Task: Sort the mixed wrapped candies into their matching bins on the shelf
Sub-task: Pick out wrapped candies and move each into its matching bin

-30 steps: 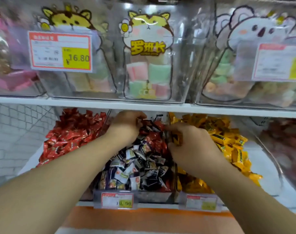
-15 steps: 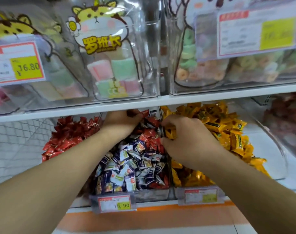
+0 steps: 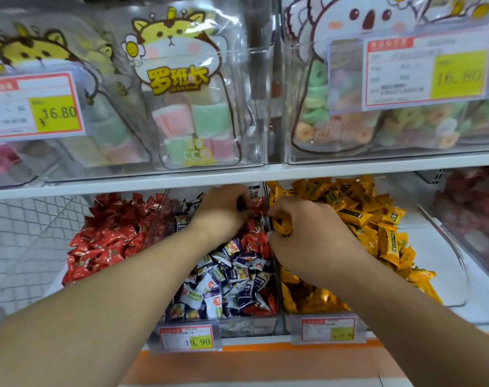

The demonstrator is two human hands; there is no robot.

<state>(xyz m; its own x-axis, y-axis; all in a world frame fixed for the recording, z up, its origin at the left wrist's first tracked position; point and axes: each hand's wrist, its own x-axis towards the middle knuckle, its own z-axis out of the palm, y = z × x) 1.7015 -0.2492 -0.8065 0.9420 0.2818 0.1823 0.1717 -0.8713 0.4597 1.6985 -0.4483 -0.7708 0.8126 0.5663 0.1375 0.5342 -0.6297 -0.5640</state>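
- One view only, from a head-worn wide-angle camera, so no second view shares any part of the scene.
- It faces the shelf (image 3: 237, 174) front-on, tilted slightly down into the lower row of candy bins.
- It sits close: both forearms enter from the bottom corners and reach forward to the middle bin (image 3: 246, 326).
- Wide-angle bending curves the frame edges.

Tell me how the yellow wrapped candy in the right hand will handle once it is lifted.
The yellow wrapped candy looks small, so probably light. Its glossy film looks slippery and crinkly, likely to slide in a loose grip. The right hand pinches it between curled fingers, which should hold; the flat pillow shape is unlikely to roll.
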